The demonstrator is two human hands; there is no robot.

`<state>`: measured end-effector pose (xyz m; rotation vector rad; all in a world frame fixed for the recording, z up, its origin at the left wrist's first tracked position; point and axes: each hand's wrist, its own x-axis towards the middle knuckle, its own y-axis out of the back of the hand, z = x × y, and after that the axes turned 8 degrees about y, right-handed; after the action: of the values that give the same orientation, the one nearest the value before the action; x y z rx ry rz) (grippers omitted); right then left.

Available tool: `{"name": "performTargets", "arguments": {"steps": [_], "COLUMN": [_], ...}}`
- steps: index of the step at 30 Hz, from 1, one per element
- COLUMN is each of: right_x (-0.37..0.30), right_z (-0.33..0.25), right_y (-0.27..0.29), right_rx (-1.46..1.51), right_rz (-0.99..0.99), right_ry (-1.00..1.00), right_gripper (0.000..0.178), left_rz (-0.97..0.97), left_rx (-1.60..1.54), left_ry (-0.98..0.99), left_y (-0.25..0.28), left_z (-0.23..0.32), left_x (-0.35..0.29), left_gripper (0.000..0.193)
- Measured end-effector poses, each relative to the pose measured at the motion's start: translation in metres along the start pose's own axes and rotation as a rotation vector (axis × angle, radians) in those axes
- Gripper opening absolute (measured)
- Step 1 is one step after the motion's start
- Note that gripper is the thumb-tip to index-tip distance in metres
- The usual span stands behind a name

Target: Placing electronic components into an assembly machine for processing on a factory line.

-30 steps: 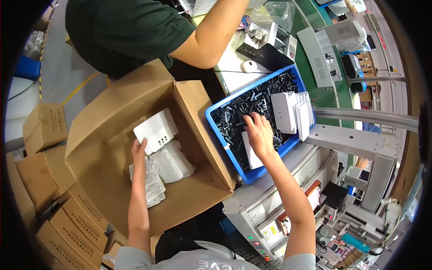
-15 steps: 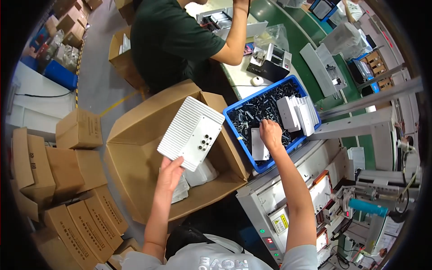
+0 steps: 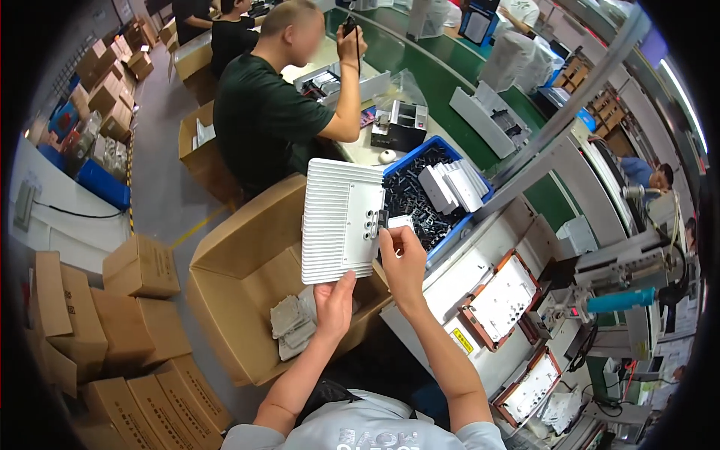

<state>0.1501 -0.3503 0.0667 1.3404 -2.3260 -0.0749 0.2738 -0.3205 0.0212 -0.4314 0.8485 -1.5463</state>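
Upright above an open cardboard box, a white ribbed metal panel is gripped at its lower edge by my left hand, thumb on the front face. The panel has a smooth strip with several round dark-rimmed holes. My right hand is closed in a pinch at that strip, holding a small black part against or just beside the holes; whether it touches cannot be made out. Behind my right hand stands a blue bin full of small black parts, with several white blocks on top.
The cardboard box holds pale wrapped pieces. Stacked cartons stand at left. A co-worker sits beyond the box at a bench with a small black machine. On the right, a machine carries red-framed fixtures and a metal post.
My right hand has come out of the blue bin to the panel with a small black part. The panel has turned more upright, and the whole view has shifted.
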Motion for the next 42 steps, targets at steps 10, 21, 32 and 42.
{"name": "performTargets", "arguments": {"steps": [10,21,32,42], "right_x": [-0.010,0.022,0.015,0.030], "right_z": [-0.005,0.069,0.237,0.067], "right_y": [0.009,0.003,-0.024,0.027], "right_rx": [-0.279,0.728,-1.142,-0.374], "right_rz": [0.032,-0.607,-0.276,-0.199], "right_ry": [0.163,-0.743,-0.178,0.611], "right_gripper": [0.016,0.069,0.045,0.033], "left_rz": [-0.011,0.007,0.169,0.109], "left_rx": [0.204,-0.075,-0.131,-0.044], "left_ry": [-0.126,0.158,0.308,0.476], "left_y": [-0.005,0.034,0.106,0.087], "left_z": [-0.015,0.003,-0.005,0.006], "left_x": [-0.012,0.023,0.052,0.059], "left_gripper": [0.038,0.037,0.052,0.038]}}
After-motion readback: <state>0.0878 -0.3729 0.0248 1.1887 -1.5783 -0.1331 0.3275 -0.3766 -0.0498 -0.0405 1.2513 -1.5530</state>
